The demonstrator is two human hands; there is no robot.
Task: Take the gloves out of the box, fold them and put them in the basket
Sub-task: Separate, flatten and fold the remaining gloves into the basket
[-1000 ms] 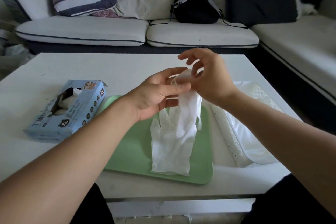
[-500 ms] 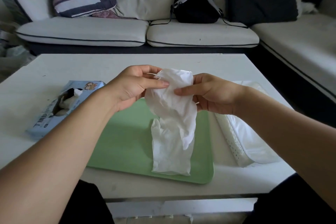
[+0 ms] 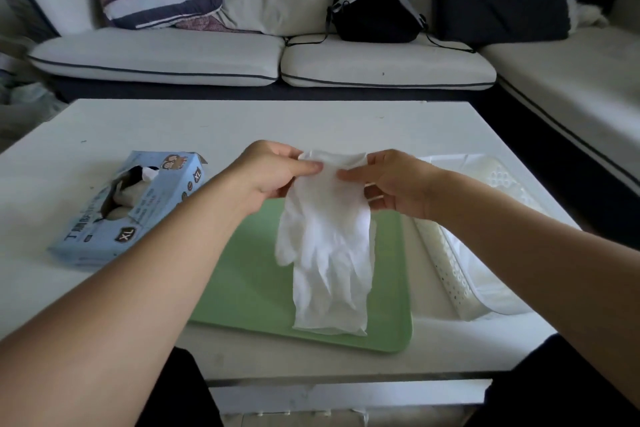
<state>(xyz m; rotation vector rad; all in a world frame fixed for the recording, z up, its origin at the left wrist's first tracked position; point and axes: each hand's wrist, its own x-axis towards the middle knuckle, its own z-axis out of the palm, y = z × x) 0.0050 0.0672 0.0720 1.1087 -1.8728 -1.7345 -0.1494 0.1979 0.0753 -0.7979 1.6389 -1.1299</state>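
So at this point both hands had the white disposable glove (image 3: 329, 229) by its cuff, held up over the green mat (image 3: 249, 288). The left hand (image 3: 273, 173) was pinching one corner of the cuff between thumb and fingers, and the right hand (image 3: 398, 184) was pinching the other corner the same way, so neither hand was free. The glove hung down with its fingers pointing at the person, and its lower part lay over what looked like another glove (image 3: 329, 315) already flat on the mat, though I couldn't tell exactly where one ended and the other began. The blue XL glove box (image 3: 128, 208) sat off to the left with more gloves poking out, and the white perforated basket (image 3: 460, 288) was just right of the mat. My take: best move was to keep the cuff stretched taut, lower it slowly so the fingers landed flat, then line up the edges before folding. Thin stuff like this probably clings and bunches if you rush it.
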